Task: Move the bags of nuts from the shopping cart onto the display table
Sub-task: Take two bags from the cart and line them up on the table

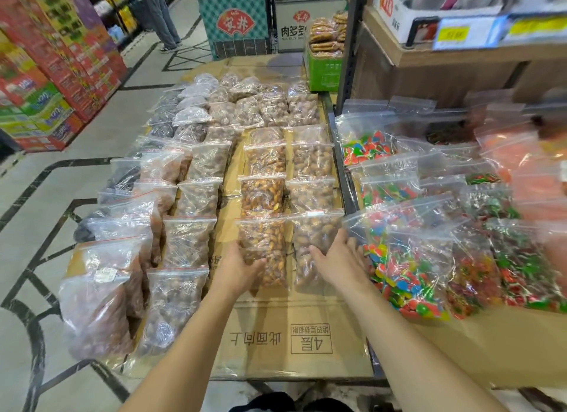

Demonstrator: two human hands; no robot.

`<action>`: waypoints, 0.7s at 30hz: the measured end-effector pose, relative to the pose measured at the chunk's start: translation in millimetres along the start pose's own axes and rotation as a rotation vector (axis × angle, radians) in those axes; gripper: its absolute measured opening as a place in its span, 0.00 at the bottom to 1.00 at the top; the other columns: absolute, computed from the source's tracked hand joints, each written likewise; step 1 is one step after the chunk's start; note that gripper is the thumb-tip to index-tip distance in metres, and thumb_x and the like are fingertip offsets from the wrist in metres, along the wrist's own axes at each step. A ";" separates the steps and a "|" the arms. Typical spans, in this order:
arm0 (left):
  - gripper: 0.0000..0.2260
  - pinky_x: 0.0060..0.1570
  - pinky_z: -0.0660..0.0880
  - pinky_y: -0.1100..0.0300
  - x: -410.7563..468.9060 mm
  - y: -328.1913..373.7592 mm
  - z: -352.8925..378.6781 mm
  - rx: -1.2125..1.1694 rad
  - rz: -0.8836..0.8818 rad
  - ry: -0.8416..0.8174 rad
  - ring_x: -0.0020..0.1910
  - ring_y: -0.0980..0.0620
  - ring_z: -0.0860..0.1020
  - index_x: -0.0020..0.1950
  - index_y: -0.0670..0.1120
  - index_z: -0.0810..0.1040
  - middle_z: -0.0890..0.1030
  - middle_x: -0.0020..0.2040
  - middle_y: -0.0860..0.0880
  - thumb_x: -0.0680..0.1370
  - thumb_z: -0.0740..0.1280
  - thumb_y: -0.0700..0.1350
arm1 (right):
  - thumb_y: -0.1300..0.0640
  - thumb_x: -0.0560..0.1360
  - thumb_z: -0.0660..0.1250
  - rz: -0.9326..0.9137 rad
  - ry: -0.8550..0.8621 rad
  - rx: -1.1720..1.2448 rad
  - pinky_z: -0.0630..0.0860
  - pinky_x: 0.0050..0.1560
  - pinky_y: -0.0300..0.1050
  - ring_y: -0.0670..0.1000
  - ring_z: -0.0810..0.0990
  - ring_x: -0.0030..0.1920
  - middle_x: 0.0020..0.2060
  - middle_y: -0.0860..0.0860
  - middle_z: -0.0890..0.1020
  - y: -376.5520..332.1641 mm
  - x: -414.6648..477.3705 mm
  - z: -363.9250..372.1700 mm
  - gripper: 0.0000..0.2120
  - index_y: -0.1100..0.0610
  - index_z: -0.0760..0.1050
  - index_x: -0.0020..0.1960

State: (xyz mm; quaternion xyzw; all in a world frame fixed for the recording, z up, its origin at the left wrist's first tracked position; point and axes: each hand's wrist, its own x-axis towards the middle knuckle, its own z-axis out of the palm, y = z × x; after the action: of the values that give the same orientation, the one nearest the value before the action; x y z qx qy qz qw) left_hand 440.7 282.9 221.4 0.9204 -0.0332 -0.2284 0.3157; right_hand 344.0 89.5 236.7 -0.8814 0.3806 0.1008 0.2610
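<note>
Clear zip bags of nuts lie in rows on the cardboard-covered display table. My left hand holds the near end of a bag of brown almonds, the nearest in its row. My right hand rests, fingers spread, on the right side of a bag of paler nuts beside it. Both bags lie flat on the cardboard. The shopping cart is out of view.
Bags of colourful candy cover a second surface to the right, under a wooden shelf. More nut bags fill the table's left side. Stacked cartons line the aisle at left. A person's legs stand far back.
</note>
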 end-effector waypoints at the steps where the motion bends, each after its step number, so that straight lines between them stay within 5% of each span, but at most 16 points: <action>1: 0.26 0.61 0.81 0.45 -1.6 2.6 -3.2 0.066 0.026 -0.001 0.57 0.46 0.83 0.71 0.47 0.72 0.83 0.61 0.48 0.78 0.76 0.54 | 0.33 0.83 0.60 -0.012 -0.004 -0.047 0.65 0.76 0.60 0.64 0.62 0.81 0.83 0.61 0.60 0.4 -3.7 -4.4 0.45 0.60 0.47 0.86; 4: 0.31 0.65 0.78 0.46 -13.0 15.8 -16.0 0.337 0.127 0.018 0.65 0.42 0.80 0.79 0.46 0.69 0.80 0.70 0.44 0.80 0.71 0.59 | 0.33 0.83 0.60 -0.061 -0.003 -0.164 0.65 0.76 0.60 0.64 0.63 0.80 0.82 0.61 0.62 2.3 -16.2 -14.2 0.44 0.60 0.51 0.86; 8: 0.27 0.65 0.77 0.46 -31.6 31.2 -29.6 0.570 0.269 0.001 0.69 0.40 0.77 0.78 0.47 0.69 0.77 0.72 0.44 0.83 0.66 0.58 | 0.31 0.83 0.57 -0.076 0.014 -0.248 0.62 0.78 0.60 0.63 0.61 0.81 0.83 0.60 0.62 5.5 -39.0 -22.6 0.43 0.59 0.53 0.86; 13: 0.29 0.69 0.74 0.44 -51.1 41.0 -39.5 0.667 0.404 -0.015 0.73 0.40 0.74 0.82 0.47 0.65 0.74 0.77 0.44 0.84 0.62 0.59 | 0.27 0.82 0.53 0.004 0.081 -0.246 0.59 0.80 0.63 0.63 0.60 0.82 0.83 0.61 0.62 9.0 -78.4 -26.4 0.45 0.58 0.56 0.85; 21: 0.24 0.72 0.68 0.40 -102.6 23.7 -44.9 0.738 0.589 -0.127 0.79 0.37 0.66 0.80 0.46 0.68 0.71 0.79 0.42 0.85 0.58 0.54 | 0.35 0.84 0.56 0.122 0.126 -0.251 0.58 0.81 0.62 0.64 0.58 0.83 0.85 0.60 0.56 11.9 -162.4 -16.2 0.40 0.58 0.51 0.87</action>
State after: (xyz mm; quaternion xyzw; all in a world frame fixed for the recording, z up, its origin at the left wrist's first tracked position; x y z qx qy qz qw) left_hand 370.7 310.4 307.9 0.9067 -0.3908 -0.1579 0.0166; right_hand 223.1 174.3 306.9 -0.8870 0.4333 0.1076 0.1179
